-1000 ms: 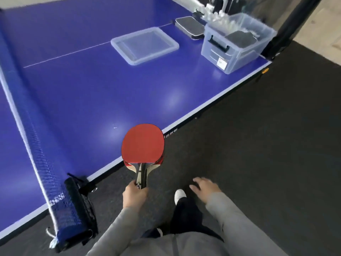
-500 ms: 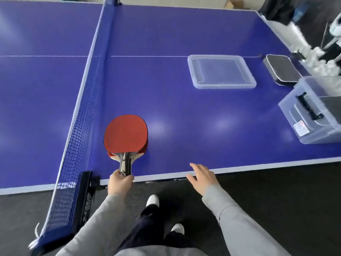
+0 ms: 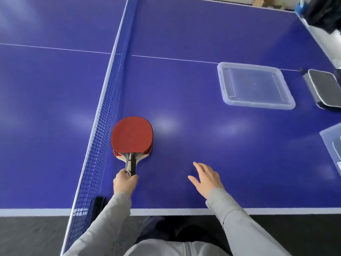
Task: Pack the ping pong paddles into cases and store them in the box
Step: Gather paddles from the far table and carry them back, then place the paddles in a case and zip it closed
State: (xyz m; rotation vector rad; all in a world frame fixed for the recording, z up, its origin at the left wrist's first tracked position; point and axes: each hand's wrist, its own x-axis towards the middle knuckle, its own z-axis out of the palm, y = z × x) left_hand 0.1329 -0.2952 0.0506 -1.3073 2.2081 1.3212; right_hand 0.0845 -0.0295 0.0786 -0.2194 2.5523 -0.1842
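Note:
My left hand (image 3: 125,182) grips the handles of stacked red ping pong paddles (image 3: 132,136), held flat low over the blue table (image 3: 184,89) just right of the net (image 3: 103,126). How many paddles are in the stack is unclear; a second red edge shows under the top one. My right hand (image 3: 205,177) hovers over the table with fingers spread and holds nothing. A dark paddle case (image 3: 324,87) lies at the far right. The clear plastic storage box (image 3: 332,145) is cut off by the right edge.
The box's clear lid (image 3: 254,85) lies flat on the table, left of the case. The net post clamp (image 3: 98,204) sits at the near edge by my left sleeve. Dark floor runs below the table edge. Dark clutter stands at the top right corner.
I have turned and come up to the table. The paddles in my left hand moved from beside the table edge to over the table near the net. My right hand came forward over the table.

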